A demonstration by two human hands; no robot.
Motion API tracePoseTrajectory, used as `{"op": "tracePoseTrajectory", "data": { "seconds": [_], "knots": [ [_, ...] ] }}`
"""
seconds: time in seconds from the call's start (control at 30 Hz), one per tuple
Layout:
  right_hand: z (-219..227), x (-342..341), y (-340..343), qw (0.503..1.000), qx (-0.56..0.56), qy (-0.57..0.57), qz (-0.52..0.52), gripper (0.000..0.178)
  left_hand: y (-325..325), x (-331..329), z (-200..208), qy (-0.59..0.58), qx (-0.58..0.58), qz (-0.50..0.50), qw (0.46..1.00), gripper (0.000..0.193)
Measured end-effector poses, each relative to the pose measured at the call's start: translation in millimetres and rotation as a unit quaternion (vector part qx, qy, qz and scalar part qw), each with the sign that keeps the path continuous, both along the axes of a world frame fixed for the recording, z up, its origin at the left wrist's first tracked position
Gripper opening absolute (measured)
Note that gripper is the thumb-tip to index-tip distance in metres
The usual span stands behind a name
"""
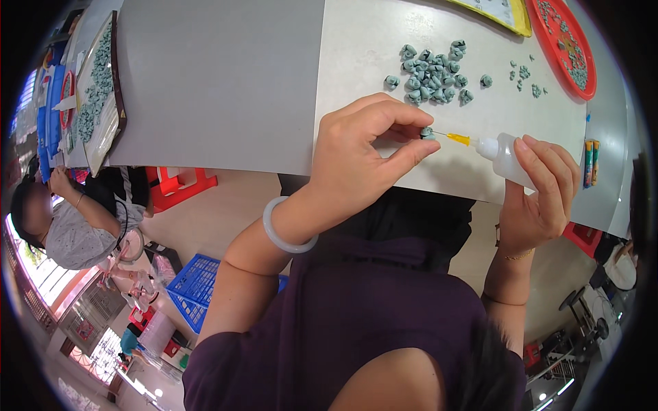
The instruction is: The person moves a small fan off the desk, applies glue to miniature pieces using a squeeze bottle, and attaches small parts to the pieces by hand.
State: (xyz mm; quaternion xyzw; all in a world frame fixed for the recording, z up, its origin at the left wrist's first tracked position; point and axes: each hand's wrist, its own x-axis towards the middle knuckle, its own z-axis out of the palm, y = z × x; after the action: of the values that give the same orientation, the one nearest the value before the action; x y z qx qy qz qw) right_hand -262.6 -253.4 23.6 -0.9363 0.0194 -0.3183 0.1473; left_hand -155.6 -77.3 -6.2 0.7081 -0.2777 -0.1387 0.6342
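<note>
Between the thumb and fingertips of my left hand point(367, 140) is a small grey-green moulded piece point(428, 133), its exact kind too small to make out. My right hand point(545, 188) is wrapped round a translucent squeeze bottle point(510, 159) with a yellow-based needle tip point(458, 139). The bottle lies tilted nearly level, and its thin needle reaches to the piece. Just beyond my left hand, a heap of similar grey-green pieces point(432, 77) rests on the white table top. Smaller grey-green bits point(524, 72) lie scattered to the right of the heap.
A red oval tray point(591, 82) of small bits stands at the far right, beside a yellow-edged tray point(515, 27). Two coloured tubes point(591, 164) lie at the right. Another person point(82, 226) sits at the left near a tray of grey-green pieces point(96, 96). A blue crate point(192, 288) stands on the floor.
</note>
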Motion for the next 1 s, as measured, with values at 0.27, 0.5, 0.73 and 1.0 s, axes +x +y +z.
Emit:
{"op": "tracePoseTrajectory", "data": {
  "seconds": [0.27,0.5,0.73,1.0],
  "knots": [
    [1.5,-1.0,-1.7,1.000,-0.003,0.003,-0.008,0.038,0.7,0.6,1.0,-0.006,0.003,-0.004,1.000,0.019],
    [-3.9,0.6,-11.4,0.998,0.064,0.007,-0.006,0.034,1.1,0.5,0.2,-0.001,-0.008,-0.004,1.000,0.019],
    [-27.6,-13.8,-64.4,0.895,0.419,0.029,-0.151,0.028,0.4,4.8,1.4,-0.034,-0.019,-0.014,0.999,0.018],
    [-34.5,-32.2,-66.2,0.963,0.086,-0.237,-0.093,0.036,1.0,3.2,4.5,-0.015,-0.016,-0.019,1.000,0.021]
  ]
}}
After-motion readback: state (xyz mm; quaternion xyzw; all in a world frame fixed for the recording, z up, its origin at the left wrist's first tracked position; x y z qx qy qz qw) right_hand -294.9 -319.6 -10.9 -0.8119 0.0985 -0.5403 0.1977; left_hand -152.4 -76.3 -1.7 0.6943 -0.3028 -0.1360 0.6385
